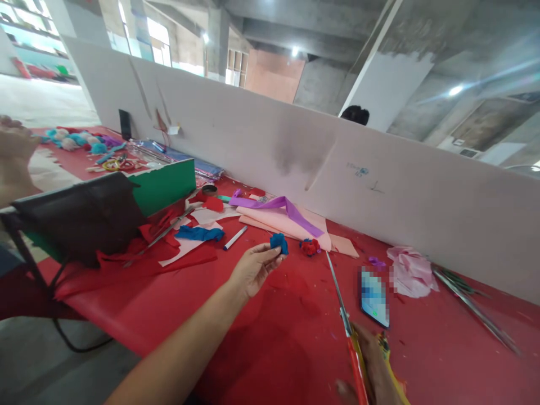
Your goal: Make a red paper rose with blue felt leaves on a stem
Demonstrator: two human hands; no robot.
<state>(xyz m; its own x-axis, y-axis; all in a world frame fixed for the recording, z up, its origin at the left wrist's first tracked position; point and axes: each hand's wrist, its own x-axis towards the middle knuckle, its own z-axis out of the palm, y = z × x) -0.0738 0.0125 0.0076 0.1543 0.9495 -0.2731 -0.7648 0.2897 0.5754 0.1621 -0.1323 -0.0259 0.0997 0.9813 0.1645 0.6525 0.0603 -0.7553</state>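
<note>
Left hand (258, 266) out over the red table (270, 343), fingertips pinched firmly on a small crumpled blue paper piece (277, 242), just left of a red-and-blue bloom (310, 247)! Over on the right, the right hand (373, 360) wraps round the red-handled scissors (343, 318), long blades pointing away, seemingly together, near the phone (373, 298).

The right hand (374, 363), seemingly blurred, runs off the bottom edge.

Streaky glare around ceiling lamp (455, 90)
</note>
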